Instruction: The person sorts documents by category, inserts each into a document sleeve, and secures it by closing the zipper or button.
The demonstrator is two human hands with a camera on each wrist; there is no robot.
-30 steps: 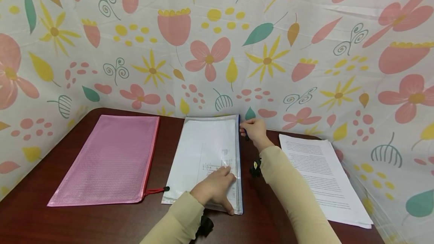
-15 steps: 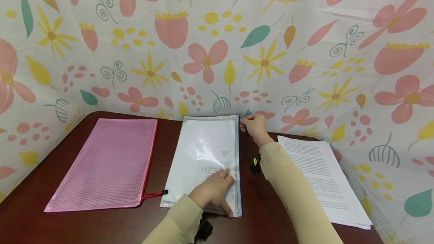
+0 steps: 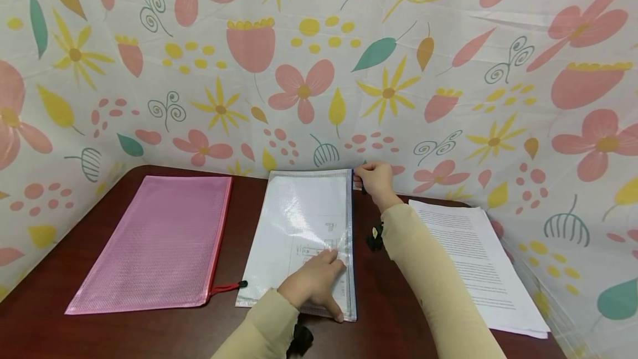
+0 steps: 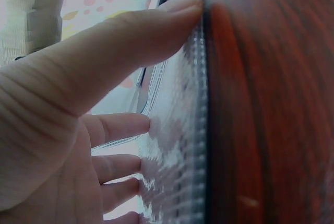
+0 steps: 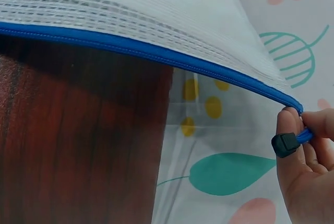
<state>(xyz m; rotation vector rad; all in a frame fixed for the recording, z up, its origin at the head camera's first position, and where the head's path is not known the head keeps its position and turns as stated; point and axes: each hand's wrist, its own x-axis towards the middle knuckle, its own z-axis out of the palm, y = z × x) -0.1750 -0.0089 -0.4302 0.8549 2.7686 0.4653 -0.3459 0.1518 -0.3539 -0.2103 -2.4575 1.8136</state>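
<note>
A clear mesh zip folder (image 3: 294,209) with white printed sheets inside lies in the middle of the table. My left hand (image 3: 316,281) rests on its near right part, fingers spread and thumb at the near edge. In the left wrist view the fingertips (image 4: 141,125) touch the clear plastic. At the far right corner my right hand (image 3: 376,181) pinches the zipper pull at the end of the blue zipper (image 5: 156,57). A blue cord with a black end (image 5: 285,144) hangs from that pinch in the right wrist view.
To the left lies a pink mesh zip folder (image 3: 159,237) with a red zipper edge and a red cord (image 3: 226,287). A stack of printed paper (image 3: 473,265) lies on the right. Behind the dark wooden table (image 3: 149,337) hangs a flowered cloth (image 3: 309,43).
The right hand has risen very slightly at the far corner, still pinching there. The left hand stays in place on the clear folder. The head view has tilted a little.
</note>
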